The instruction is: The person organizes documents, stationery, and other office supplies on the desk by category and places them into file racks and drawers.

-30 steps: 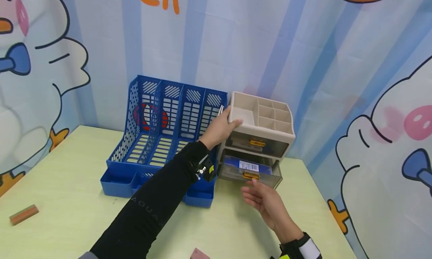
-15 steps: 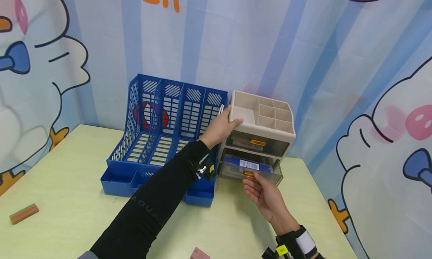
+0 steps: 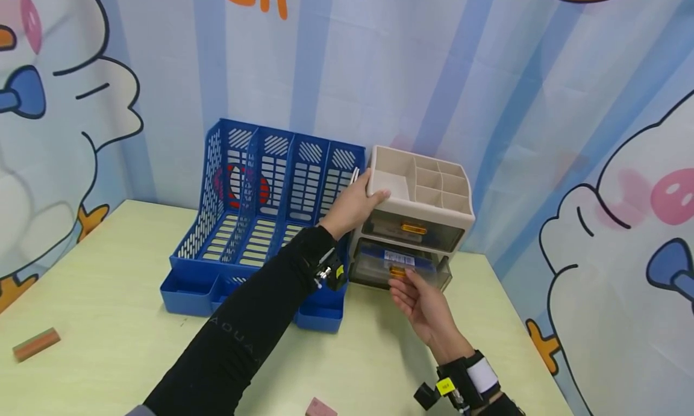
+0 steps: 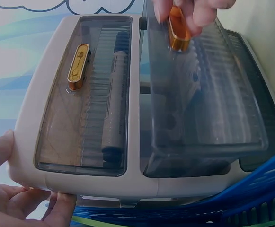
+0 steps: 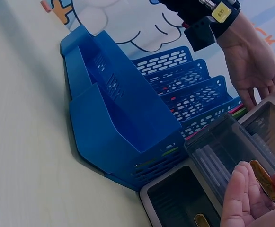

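Note:
A beige desktop drawer organizer (image 3: 417, 208) with smoky see-through drawers stands at the table's back right. My left hand (image 3: 349, 205) grips its upper left edge, thumb on the front and fingers at the side. A lower drawer (image 4: 203, 109) sticks partly out, with a blue item bearing a white label inside. My right hand (image 3: 425, 307) is at that drawer's gold handle (image 4: 179, 35), thumb and fingers on opposite sides of it. Through the shut upper drawer a marker (image 4: 116, 99) is visible in the left wrist view.
A blue file rack (image 3: 260, 223) stands against the organizer's left side. An orange-brown block (image 3: 37, 344) lies at the far left, and a pink block (image 3: 320, 407) is near the front edge. A striped cartoon curtain (image 3: 379, 61) hangs behind the table.
The lower drawer has slid further into the organizer, and my right hand has moved forward to its handle. My left hand has stayed on the organizer's edge.

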Demonstrator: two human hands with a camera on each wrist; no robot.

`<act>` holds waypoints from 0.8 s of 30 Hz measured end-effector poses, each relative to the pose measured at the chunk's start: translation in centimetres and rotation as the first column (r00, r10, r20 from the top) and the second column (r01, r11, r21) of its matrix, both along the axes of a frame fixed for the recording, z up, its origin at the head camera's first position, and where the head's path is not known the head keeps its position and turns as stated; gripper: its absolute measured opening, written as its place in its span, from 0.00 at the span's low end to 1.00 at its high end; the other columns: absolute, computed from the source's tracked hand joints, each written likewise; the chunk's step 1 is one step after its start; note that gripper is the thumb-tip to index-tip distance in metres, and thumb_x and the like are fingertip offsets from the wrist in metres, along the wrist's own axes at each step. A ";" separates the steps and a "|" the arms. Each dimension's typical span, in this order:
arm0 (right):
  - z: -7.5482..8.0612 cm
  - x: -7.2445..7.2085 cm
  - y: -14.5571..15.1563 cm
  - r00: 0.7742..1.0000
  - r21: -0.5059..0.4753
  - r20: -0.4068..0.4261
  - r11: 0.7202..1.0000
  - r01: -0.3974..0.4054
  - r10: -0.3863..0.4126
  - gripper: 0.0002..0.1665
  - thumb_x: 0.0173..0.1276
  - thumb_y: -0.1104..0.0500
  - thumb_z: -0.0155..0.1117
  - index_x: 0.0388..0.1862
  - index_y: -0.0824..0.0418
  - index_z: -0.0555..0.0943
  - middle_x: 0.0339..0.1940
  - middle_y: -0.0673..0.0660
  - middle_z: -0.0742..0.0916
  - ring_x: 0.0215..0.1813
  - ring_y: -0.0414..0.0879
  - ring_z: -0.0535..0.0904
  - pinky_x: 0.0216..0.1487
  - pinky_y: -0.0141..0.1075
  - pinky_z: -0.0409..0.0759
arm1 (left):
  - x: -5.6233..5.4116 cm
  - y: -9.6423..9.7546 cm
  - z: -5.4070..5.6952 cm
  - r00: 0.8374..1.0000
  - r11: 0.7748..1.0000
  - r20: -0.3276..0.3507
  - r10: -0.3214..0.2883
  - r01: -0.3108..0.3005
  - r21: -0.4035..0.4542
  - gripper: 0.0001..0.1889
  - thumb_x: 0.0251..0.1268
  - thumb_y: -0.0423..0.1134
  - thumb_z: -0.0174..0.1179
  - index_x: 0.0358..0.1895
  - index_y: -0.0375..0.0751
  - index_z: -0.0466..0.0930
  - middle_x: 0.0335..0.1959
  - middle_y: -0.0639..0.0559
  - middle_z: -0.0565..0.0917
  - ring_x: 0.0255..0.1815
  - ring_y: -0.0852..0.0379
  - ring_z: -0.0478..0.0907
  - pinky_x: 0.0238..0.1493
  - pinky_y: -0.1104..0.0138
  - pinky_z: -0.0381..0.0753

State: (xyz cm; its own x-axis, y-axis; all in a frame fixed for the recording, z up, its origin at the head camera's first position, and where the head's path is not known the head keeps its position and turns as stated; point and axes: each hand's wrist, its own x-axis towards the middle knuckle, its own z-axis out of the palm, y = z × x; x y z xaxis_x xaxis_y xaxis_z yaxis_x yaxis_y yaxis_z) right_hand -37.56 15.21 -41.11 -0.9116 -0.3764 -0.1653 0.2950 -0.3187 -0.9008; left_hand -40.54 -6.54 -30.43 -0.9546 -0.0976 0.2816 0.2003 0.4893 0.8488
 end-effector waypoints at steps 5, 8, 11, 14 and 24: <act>0.1 -0.8 -0.4 1.000 -0.013 0.012 1.000 0.011 -0.011 0.13 0.79 0.54 0.52 0.52 0.61 0.74 0.34 0.54 0.89 0.36 0.43 0.86 0.45 0.33 0.82 | -0.1 0.1 0.0 1.000 1.000 0.001 0.003 -0.003 0.008 0.39 0.75 0.52 0.51 0.80 0.43 0.42 0.72 0.41 0.65 0.64 0.46 0.71 0.59 0.53 0.73; 0.1 -1.3 -0.7 1.000 -0.006 0.015 1.000 0.027 -0.027 0.13 0.79 0.54 0.52 0.52 0.61 0.74 0.34 0.54 0.89 0.36 0.42 0.86 0.44 0.33 0.82 | -0.1 0.1 0.0 1.000 1.000 0.004 0.005 -0.005 0.013 0.39 0.75 0.52 0.51 0.80 0.44 0.42 0.72 0.41 0.65 0.63 0.47 0.71 0.59 0.53 0.73; 0.2 -1.8 -1.0 0.999 0.002 0.014 0.999 0.045 -0.045 0.13 0.78 0.53 0.53 0.53 0.61 0.75 0.34 0.54 0.89 0.36 0.42 0.86 0.44 0.32 0.82 | 0.0 0.1 0.0 1.000 1.000 0.009 0.005 -0.005 0.015 0.39 0.75 0.52 0.51 0.80 0.44 0.42 0.72 0.41 0.65 0.64 0.47 0.71 0.60 0.53 0.73; 0.3 -2.2 -1.2 0.999 0.004 0.007 0.999 0.046 -0.046 0.14 0.78 0.53 0.53 0.55 0.60 0.74 0.35 0.53 0.89 0.36 0.41 0.86 0.46 0.32 0.82 | 0.0 0.0 0.0 1.000 1.000 0.013 0.006 -0.006 0.017 0.39 0.75 0.53 0.51 0.80 0.45 0.42 0.72 0.42 0.65 0.65 0.47 0.70 0.60 0.53 0.72; 0.2 -3.4 -1.7 0.997 0.009 0.025 0.998 0.069 -0.069 0.18 0.80 0.52 0.49 0.60 0.60 0.72 0.35 0.53 0.89 0.36 0.41 0.85 0.45 0.32 0.82 | 0.1 0.1 0.0 1.000 1.000 0.019 0.012 -0.013 0.009 0.39 0.75 0.53 0.51 0.80 0.44 0.43 0.73 0.41 0.64 0.65 0.46 0.70 0.61 0.53 0.71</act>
